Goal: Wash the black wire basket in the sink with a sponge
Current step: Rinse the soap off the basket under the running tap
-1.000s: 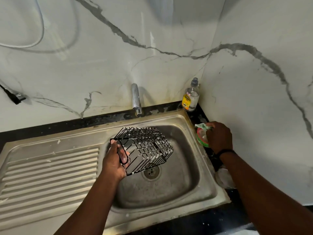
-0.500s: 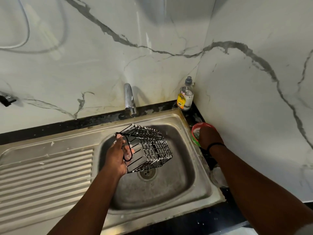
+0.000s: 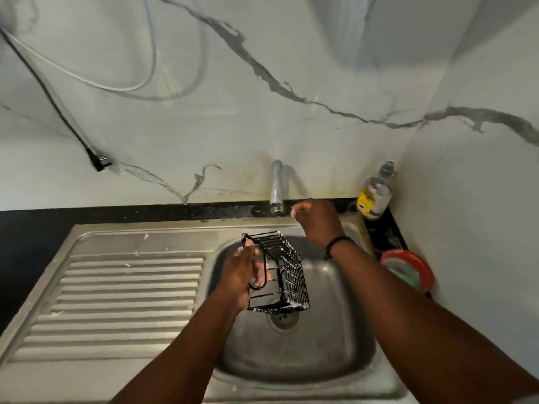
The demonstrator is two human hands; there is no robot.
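The steel sink [image 3: 344, 339] takes up most of the view, its basin catching whatever drips. Over the drain hangs the black wire basket [image 3: 284, 275], foam on its wires, tilted on end, probably for rinsing. The left hand [image 3: 239, 275] grips its side frame, fingers curled round the wire. The right hand [image 3: 316, 221], fingers loosely curled and holding nothing, is beside the tap [image 3: 276, 186], likely to start the water.
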